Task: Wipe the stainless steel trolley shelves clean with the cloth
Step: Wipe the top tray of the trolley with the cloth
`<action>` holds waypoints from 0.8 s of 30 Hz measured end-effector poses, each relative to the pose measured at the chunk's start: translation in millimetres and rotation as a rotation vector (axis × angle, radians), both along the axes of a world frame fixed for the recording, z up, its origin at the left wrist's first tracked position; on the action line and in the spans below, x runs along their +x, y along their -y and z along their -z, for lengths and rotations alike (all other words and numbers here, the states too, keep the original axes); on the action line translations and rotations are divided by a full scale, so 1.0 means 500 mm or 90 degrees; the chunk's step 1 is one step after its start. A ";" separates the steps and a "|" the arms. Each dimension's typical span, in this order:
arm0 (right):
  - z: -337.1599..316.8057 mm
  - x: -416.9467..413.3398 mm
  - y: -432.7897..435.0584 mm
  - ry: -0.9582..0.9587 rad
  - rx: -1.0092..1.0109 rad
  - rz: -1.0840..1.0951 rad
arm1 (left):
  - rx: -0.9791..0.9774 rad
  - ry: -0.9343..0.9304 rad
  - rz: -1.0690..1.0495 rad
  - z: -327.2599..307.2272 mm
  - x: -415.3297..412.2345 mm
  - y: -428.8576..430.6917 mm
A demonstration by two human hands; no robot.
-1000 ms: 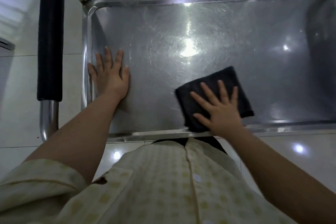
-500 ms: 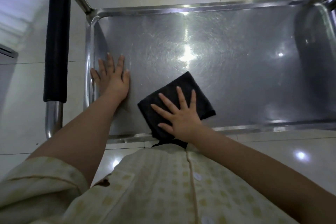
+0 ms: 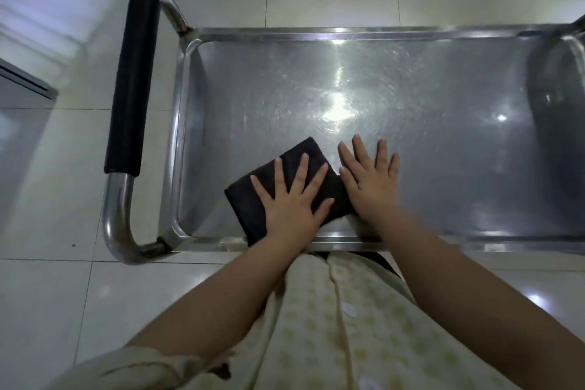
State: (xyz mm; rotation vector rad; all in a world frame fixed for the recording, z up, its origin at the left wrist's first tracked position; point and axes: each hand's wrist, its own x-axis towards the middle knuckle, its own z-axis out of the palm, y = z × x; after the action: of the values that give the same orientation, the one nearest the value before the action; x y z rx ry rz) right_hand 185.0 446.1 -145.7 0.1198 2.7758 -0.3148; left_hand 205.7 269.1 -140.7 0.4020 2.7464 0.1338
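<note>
**A:** Now that the cloth has changed hands, what do you make of it, starting from the left?

**B:** Near the black-sleeved handle [image 3: 131, 82], the folded dark cloth [image 3: 245, 199] lies on the trolley's top shelf [image 3: 443, 142], left of centre and close to the front rim. Half a second ago the right hand was pushing it. Now the left hand [image 3: 291, 204] rests on it, fingers straight and spread, pressing rather than gripping.

**A:** And the other one?

**B:** The right hand [image 3: 368, 184] has come off the cloth. It lies flat and open on bare steel just beside the cloth's right edge, possibly touching it.

**A:** Meaning?

**B:** A handover, I'd judge. The left hand can now wipe the end by the handle, where it was braced a second ago. Any lower shelves are out of view.
</note>
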 end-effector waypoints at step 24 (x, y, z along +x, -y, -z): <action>0.023 0.004 0.010 0.001 0.097 -0.056 | -0.038 0.046 -0.165 -0.010 0.006 0.190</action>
State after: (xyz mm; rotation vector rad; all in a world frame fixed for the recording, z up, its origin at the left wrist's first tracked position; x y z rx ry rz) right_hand 187.0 441.1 -157.2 0.0351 2.7906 -0.0797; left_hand 208.7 174.2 -135.8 0.0220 2.7119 0.1287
